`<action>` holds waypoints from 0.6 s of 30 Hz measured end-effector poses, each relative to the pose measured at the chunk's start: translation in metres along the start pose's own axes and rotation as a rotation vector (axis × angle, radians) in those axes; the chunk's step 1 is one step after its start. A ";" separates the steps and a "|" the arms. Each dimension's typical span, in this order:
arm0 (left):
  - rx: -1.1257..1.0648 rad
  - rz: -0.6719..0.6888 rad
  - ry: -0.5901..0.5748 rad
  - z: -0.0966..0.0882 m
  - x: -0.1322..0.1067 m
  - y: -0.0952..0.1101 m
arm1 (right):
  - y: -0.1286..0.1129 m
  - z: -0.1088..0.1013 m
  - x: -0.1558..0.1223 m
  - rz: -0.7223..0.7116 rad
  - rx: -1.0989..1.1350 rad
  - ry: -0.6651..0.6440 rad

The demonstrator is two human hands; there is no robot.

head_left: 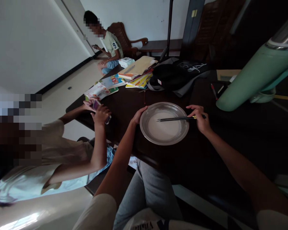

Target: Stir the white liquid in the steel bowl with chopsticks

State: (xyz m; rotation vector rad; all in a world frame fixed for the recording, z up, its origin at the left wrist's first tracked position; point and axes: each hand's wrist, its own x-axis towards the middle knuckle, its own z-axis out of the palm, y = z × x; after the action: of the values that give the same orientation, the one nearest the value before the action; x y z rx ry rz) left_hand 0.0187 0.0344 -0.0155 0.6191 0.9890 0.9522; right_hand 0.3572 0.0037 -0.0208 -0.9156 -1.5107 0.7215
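A round metal basin [164, 142] sits on the dark table in front of me, with a pale, milky liquid [164, 129] in it. My left hand [139, 115] grips the basin's left rim. In my right hand [198, 118] is a pair of dark chopsticks [176, 119] with gold-coloured bands. They lean in over the right rim, and their tips reach the liquid near the middle of the basin. My right fingers are closed around the upper ends.
To the right stands a large green thermos [252, 76]. Books and papers [136, 75] lie at the back left, beside a black bag [175, 76]. A person [69, 150] at my left holds a phone [108, 119]; another person [112, 44] sits farther back near a wooden chair [121, 33].
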 end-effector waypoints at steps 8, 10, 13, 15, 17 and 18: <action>0.013 0.015 -0.005 -0.001 -0.001 -0.001 | -0.002 0.001 -0.001 0.004 -0.010 -0.083; 0.015 0.021 -0.006 -0.001 -0.001 -0.001 | -0.003 0.000 -0.001 -0.005 -0.003 -0.028; 0.009 0.028 -0.038 -0.001 -0.001 -0.001 | -0.003 -0.001 0.001 -0.004 0.053 0.080; 0.022 0.041 -0.042 0.000 -0.001 -0.001 | -0.003 0.000 0.001 0.001 0.063 0.037; 0.041 0.063 -0.034 0.003 -0.003 -0.002 | -0.004 0.002 0.000 0.001 0.028 -0.048; 0.047 0.074 -0.030 0.004 -0.004 -0.002 | -0.004 0.002 0.000 0.000 0.005 -0.070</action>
State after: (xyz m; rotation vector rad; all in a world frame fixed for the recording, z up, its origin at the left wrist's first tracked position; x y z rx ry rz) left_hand 0.0224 0.0300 -0.0140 0.7120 0.9697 0.9844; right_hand 0.3546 0.0016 -0.0181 -0.8942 -1.5698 0.7634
